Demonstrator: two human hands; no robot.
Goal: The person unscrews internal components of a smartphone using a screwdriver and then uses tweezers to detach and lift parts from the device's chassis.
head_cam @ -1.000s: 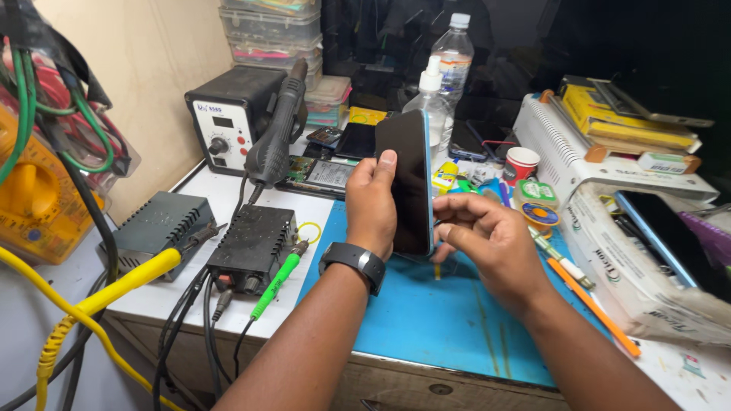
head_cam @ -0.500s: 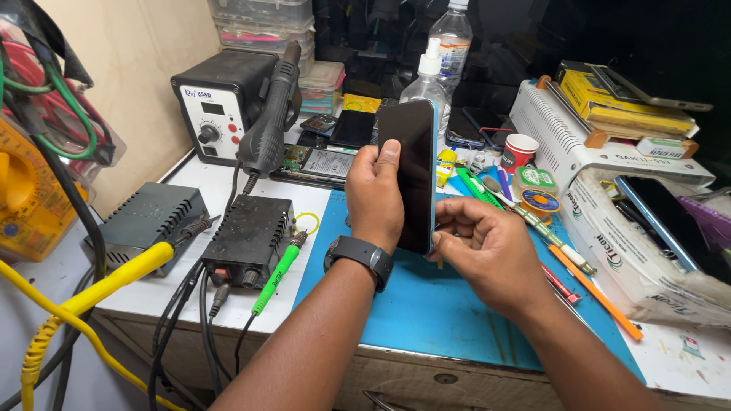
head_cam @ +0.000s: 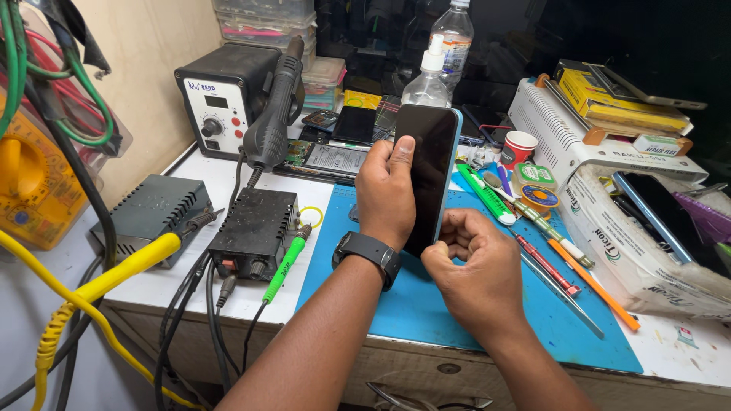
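**K:** Two hands on one smartphone point(head_cam: 431, 171). Status?

**R:** Phone is a slim slab, dark glossy screen switched off, light blue frame showing along its right edge. It stands upright on its short end, over the far part of the blue work mat point(head_cam: 426, 304), roughly mid-bench.

**K:** Grip?

**R:** Left hand point(head_cam: 387, 194) is wrapped around the phone from its left side, thumb laid flat on the glass, firmly holding it. Right hand point(head_cam: 476, 266) is curled into a loose fist at the lower right corner, fingers tucked in against the bottom edge. Whether it pinches the phone or a small tool, cannot tell (fingertips are turned away from the camera).

**K:** What's blocked?

**R:** Lower part of the phone sits behind both hands, so its bottom edge and its contact with the mat are hidden. Back of the phone is out of view. Left wrist carries a black watch point(head_cam: 368, 255).

**K:** Surroundings?

**R:** Left of the mat: a small black box unit point(head_cam: 255, 228) with a green-handled probe point(head_cam: 285, 259) leaning on it, behind that a hot-air station point(head_cam: 225, 95). Right of the phone: a red paper cup point(head_cam: 518, 148), a green tool point(head_cam: 483, 194), an orange-handled tool point(head_cam: 594, 285), all lying on or near the mat. A clear spray bottle point(head_cam: 426, 80) stands just behind the phone. Rear of the bench is too dark to read.
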